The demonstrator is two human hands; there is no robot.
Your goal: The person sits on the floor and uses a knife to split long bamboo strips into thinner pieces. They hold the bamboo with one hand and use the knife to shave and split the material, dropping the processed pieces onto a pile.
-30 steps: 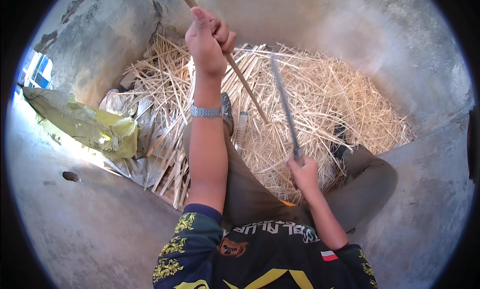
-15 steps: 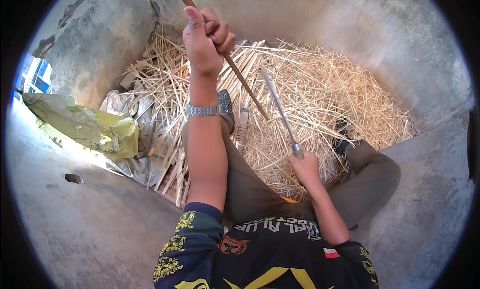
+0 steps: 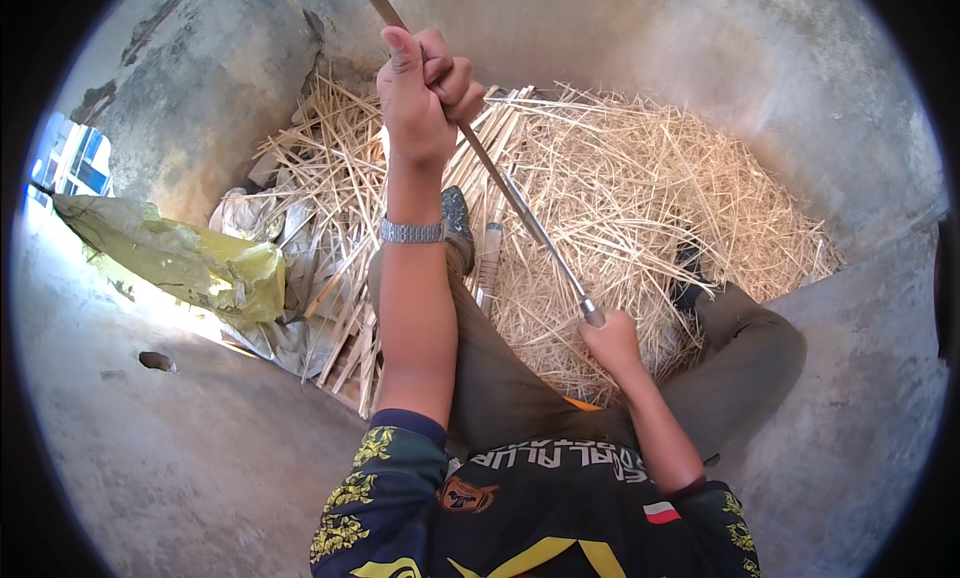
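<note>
My left hand (image 3: pixel 428 98) is closed around a long, thin brown bamboo strip (image 3: pixel 486 160), thumb pointing up. The strip slants from the top edge down toward the right. Lower down, my right hand (image 3: pixel 612 342) grips a knife (image 3: pixel 566 271) by its handle, which is mostly hidden in my fingers. Its long narrow blade points up and left, lying along the lower end of the strip and overlapping it in this view. Whether the edge bites into the bamboo I cannot tell. Below both hands spreads a heap of pale shavings (image 3: pixel 640 193).
Loose split strips (image 3: pixel 340 168) lie at the left of the heap, near my left shoe (image 3: pixel 455 210). A narrow tool-like piece (image 3: pixel 489 263) rests beside that shoe. A torn yellowish sack (image 3: pixel 190 258) hangs at the left. Curved concrete walls (image 3: pixel 680 28) surround me.
The knife blade has swung left from standing apart to lying against the strip's lower end. My left hand has shifted slightly right and down with the strip.
</note>
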